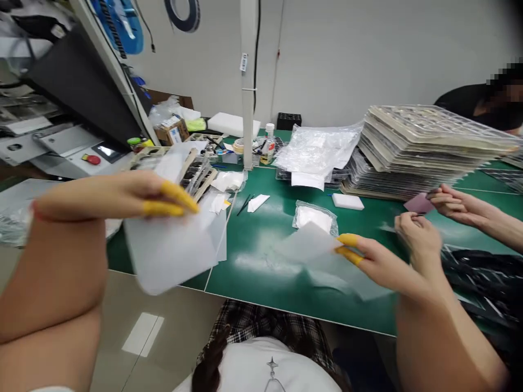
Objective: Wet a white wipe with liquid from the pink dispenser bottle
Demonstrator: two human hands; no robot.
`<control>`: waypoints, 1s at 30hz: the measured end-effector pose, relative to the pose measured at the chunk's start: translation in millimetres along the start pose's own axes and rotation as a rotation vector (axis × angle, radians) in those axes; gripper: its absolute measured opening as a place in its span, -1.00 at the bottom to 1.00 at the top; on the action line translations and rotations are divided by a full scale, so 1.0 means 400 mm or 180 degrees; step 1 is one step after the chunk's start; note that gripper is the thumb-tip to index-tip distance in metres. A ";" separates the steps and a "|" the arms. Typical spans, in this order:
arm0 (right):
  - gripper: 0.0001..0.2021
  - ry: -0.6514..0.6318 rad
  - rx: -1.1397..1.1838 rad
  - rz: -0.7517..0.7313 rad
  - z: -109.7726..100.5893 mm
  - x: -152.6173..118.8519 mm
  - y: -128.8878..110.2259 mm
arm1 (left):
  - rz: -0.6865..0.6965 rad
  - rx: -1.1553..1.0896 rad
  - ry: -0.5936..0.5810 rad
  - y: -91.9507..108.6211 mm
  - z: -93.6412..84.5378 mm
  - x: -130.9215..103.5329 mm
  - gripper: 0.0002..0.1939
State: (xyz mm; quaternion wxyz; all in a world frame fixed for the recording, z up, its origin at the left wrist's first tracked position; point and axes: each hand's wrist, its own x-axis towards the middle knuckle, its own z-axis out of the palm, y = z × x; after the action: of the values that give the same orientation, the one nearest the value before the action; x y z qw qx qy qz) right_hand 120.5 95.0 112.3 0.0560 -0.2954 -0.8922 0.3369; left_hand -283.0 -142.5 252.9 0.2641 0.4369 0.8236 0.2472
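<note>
My left hand, with yellow finger cots on its fingertips, is closed on a white translucent sheet. The sheet has rounded corners and hangs past the front edge of the table, blurred by motion. My right hand, also in yellow finger cots, pinches the corner of a thin translucent film. This film slants over the green table, and its lower edges are hard to make out. Behind it lies a clear bag with white contents.
A co-worker's hands hold a pink piece close on the right. Tall stacked trays stand behind them. Tweezers, a white block and a bottle sit on the green table. A post rises mid-table.
</note>
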 end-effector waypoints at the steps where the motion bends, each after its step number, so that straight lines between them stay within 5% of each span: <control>1: -0.83 -0.0227 0.0048 -0.0181 -0.026 0.006 -0.032 | 0.0171 0.0278 -0.0300 0.037 0.021 0.013 -0.72; 4: -0.86 -0.0559 -0.0024 -0.0672 -0.066 0.030 -0.138 | 0.0618 -0.0069 0.0106 0.087 0.094 0.048 -0.69; 7: -0.82 -0.0387 -0.0395 -0.1054 -0.035 0.071 -0.225 | 0.0818 -0.1413 0.0773 0.040 0.193 0.052 -0.57; 9: -0.78 -0.0375 -0.0713 -0.1305 0.017 0.111 -0.259 | 0.0649 -0.2301 0.0964 -0.033 0.284 0.039 -0.48; 14: -0.77 -0.0813 -0.1752 -0.1611 0.210 0.231 -0.294 | -0.0570 -0.3891 0.1324 -0.236 0.563 -0.033 -0.33; 18: -0.82 -0.1008 -0.2257 -0.1690 0.373 0.314 -0.306 | -0.1114 -0.4338 0.1473 -0.298 0.700 -0.129 -0.17; 21: -0.84 -0.1122 -0.2292 -0.1973 0.476 0.349 -0.318 | -0.1283 -0.4527 0.1323 -0.302 0.722 -0.182 -0.15; 25: -0.86 -0.1097 -0.2227 -0.2385 0.564 0.362 -0.333 | -0.1433 -0.3706 0.0941 -0.327 0.714 -0.188 -0.10; 28: -0.76 -0.0778 -0.2052 -0.2671 0.565 0.361 -0.321 | -0.1410 -0.2884 0.0699 -0.353 0.660 -0.157 -0.29; 30: -0.64 -0.0287 -0.1697 -0.2716 0.527 0.359 -0.286 | -0.1218 -0.2448 0.0576 -0.367 0.584 -0.127 -0.43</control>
State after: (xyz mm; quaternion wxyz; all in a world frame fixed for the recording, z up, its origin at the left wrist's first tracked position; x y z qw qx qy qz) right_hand -116.3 -12.2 9.0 0.0728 0.1063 -0.9900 0.0568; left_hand -193.1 -217.3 -2.3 0.3753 0.1230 0.7575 0.5197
